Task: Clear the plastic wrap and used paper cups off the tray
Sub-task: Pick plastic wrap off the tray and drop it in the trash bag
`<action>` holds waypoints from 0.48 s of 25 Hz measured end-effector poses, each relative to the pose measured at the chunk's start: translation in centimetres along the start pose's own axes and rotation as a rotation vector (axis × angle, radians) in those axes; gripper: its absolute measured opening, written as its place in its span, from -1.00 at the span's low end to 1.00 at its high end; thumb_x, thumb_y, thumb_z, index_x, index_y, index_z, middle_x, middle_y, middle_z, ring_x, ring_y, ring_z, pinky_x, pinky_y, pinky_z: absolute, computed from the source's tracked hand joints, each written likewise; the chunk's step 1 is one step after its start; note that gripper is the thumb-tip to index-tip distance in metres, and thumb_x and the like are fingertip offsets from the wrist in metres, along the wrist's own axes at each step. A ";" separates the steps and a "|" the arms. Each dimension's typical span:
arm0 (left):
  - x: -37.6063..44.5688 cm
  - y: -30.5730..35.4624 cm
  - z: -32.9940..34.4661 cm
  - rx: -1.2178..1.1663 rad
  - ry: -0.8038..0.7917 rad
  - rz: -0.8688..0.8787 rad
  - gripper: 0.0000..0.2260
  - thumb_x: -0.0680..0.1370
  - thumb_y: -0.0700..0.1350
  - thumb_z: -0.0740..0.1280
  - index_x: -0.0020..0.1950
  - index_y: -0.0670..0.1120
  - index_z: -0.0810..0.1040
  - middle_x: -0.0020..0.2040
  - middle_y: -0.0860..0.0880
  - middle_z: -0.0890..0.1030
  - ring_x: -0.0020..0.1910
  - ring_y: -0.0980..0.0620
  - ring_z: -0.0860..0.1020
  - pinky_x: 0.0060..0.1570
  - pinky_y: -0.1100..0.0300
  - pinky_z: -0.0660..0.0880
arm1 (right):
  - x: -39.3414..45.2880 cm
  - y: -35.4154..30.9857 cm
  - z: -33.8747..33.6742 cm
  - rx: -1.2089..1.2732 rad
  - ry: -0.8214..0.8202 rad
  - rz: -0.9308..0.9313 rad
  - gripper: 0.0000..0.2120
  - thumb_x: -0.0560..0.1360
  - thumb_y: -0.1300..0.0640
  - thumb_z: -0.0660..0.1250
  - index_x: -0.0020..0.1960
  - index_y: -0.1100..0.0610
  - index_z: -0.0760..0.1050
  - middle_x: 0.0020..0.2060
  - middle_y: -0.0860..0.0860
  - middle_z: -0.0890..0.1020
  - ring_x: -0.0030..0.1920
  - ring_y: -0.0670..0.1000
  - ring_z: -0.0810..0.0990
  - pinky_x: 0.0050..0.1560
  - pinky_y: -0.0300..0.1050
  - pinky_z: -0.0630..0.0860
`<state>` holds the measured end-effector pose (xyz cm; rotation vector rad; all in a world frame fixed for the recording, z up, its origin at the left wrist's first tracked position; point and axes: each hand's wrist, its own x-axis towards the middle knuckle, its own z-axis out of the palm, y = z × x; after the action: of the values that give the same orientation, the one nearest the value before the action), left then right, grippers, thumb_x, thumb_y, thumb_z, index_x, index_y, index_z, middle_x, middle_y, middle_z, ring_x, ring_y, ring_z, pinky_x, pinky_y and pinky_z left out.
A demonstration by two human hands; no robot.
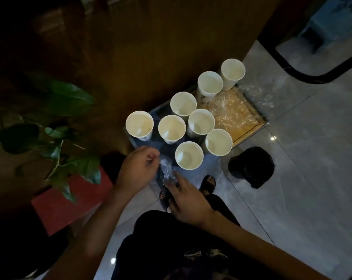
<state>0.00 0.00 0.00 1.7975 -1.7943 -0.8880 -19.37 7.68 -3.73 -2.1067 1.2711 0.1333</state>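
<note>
My right hand (188, 201) is nearest me, fingers spread loose, fingertips touching a bunch of clear plastic wrap (167, 171) at the near edge of the tray (249, 129). My left hand (137, 168) is curled closed just beside it, pinching the same wrap at its upper end. Below the hands I see my sandalled feet on the grey tiled floor (304, 178). Just beyond the wrap stand eight paper cups (189, 155), all upright with nothing visible inside, in a loose diagonal band across the tray toward the far corner. More crinkled wrap covers the tray's right part. A black bin (251, 166) sits on the floor right of the tray; a leafy plant (70, 126) stands to the left.
</note>
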 end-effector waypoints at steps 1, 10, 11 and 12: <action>1.1 -0.1 0.7 0.061 -0.131 -0.018 -0.75 0.59 -0.07 0.33 0.24 -0.09 0.60 0.19 -0.05 0.59 0.13 -0.01 0.58 0.15 0.07 0.52 | 0.5 -0.3 0.3 -0.010 -0.036 0.014 -0.33 0.59 -0.03 0.19 0.62 0.13 0.09 0.61 0.32 0.06 0.48 0.34 0.30 0.35 0.21 0.46; 4.4 -2.3 6.3 0.575 -0.801 -0.027 -0.16 0.47 0.42 0.15 0.63 0.11 -0.07 0.64 -0.10 -0.14 0.61 -0.15 -0.12 0.52 -0.24 0.05 | 2.5 0.9 1.3 0.034 -0.259 0.136 -0.21 0.62 -0.30 0.06 0.66 0.11 -0.08 0.66 0.12 -0.10 0.65 0.17 -0.04 0.56 0.19 0.13; 4.3 -2.4 6.8 0.594 -0.826 -0.017 -0.16 0.48 0.43 0.13 0.63 0.11 -0.10 0.64 -0.10 -0.15 0.61 -0.16 -0.12 0.52 -0.23 0.04 | 2.7 1.1 1.2 0.048 -0.283 0.144 -0.22 0.63 -0.29 0.08 0.66 0.12 -0.07 0.66 0.12 -0.10 0.65 0.16 -0.06 0.58 0.18 0.10; 4.1 -2.7 7.1 0.620 -0.846 -0.002 -0.16 0.49 0.43 0.14 0.63 0.10 -0.12 0.64 -0.12 -0.14 0.61 -0.18 -0.12 0.53 -0.22 0.02 | 2.8 1.3 1.2 0.055 -0.308 0.146 -0.22 0.63 -0.28 0.09 0.66 0.13 -0.07 0.66 0.13 -0.11 0.65 0.17 -0.08 0.59 0.17 0.06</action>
<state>-3.36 -2.99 -7.35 1.9049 -2.8443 -1.3286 -18.71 5.85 -6.45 -1.8600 1.2237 0.4635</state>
